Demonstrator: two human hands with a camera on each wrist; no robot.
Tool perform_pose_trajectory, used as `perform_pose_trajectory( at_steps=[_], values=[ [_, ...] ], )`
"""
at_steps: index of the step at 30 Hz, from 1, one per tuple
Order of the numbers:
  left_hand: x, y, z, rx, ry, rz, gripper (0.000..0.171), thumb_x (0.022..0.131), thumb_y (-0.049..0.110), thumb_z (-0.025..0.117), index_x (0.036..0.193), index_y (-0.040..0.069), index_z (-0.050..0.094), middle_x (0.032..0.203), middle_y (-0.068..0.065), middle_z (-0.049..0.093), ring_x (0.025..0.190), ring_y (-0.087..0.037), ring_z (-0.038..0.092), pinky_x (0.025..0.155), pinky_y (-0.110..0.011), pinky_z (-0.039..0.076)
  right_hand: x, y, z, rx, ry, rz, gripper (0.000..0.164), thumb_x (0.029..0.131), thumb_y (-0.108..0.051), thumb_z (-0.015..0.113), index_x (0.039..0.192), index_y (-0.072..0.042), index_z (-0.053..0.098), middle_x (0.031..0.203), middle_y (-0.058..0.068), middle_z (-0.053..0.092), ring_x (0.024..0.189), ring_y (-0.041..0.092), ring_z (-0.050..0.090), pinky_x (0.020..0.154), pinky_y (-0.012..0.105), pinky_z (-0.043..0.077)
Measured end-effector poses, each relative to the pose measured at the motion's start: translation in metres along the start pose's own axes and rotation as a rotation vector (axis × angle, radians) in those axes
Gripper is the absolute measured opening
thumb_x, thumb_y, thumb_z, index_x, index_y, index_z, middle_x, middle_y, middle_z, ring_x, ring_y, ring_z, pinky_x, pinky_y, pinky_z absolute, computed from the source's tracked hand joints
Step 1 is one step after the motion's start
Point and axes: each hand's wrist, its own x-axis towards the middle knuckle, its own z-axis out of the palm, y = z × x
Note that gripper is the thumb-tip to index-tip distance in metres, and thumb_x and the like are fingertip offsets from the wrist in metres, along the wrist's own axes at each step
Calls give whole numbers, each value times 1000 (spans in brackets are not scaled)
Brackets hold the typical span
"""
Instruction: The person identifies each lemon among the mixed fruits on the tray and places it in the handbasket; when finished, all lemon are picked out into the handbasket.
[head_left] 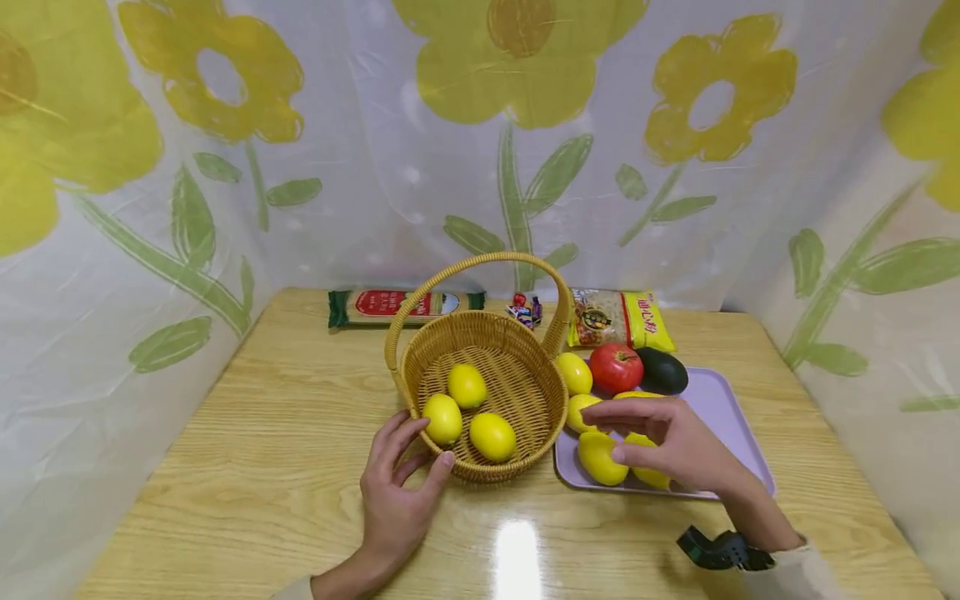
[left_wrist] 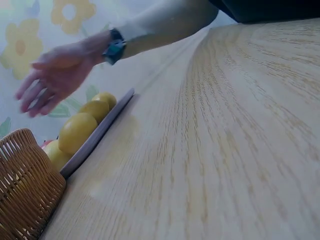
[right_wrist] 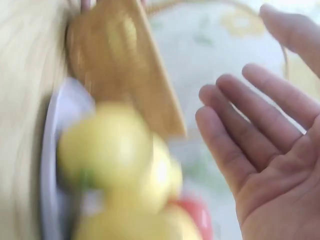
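Note:
A wicker basket with a tall arched handle holds three lemons. My left hand grips the near left of its rim, thumb and fingertips on the edge. Over the purple tray, my right hand hovers with fingers extended, holding nothing. Several lemons lie on that tray under and beside the hand, some partly hidden by it. A red tomato and a dark green avocado-like item sit at the tray's back. In the right wrist view the lemons are blurred, apart from the open palm.
Along the table's back edge lie a green-ended noodle packet, some small wrapped items and a yellow-and-clear food bag. Flower-printed curtains enclose the wooden table at the back and sides.

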Motion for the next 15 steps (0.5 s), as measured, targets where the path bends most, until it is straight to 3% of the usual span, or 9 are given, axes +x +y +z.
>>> perform_pose_trajectory(
  at_steps=[4, 9, 15],
  values=[
    [0, -1, -2, 1, -1, -8, 48, 92, -5, 83, 137, -1, 69, 159, -21, 49, 136, -15, 61, 97, -31, 68, -46, 15, -25, -5, 112, 28, 47, 100, 16, 66, 145, 3, 66, 143, 18, 73, 128, 19, 74, 107, 30, 64],
    [1, -1, -3, 14, -10, -16, 49, 92, -4, 83, 138, -2, 68, 161, -20, 48, 140, -17, 59, 100, -33, 68, -96, 26, -47, -27, 249, 137, 41, 103, 15, 61, 144, 11, 63, 141, 5, 76, 126, 14, 74, 102, 22, 64],
    [1, -3, -1, 10, -16, -11, 48, 92, -4, 83, 138, -3, 68, 161, -21, 47, 140, -17, 59, 100, -32, 68, -130, 39, -60, -119, 341, 226, 39, 105, 10, 64, 144, 11, 63, 138, 0, 78, 120, 9, 76, 96, 16, 64]
  ],
)
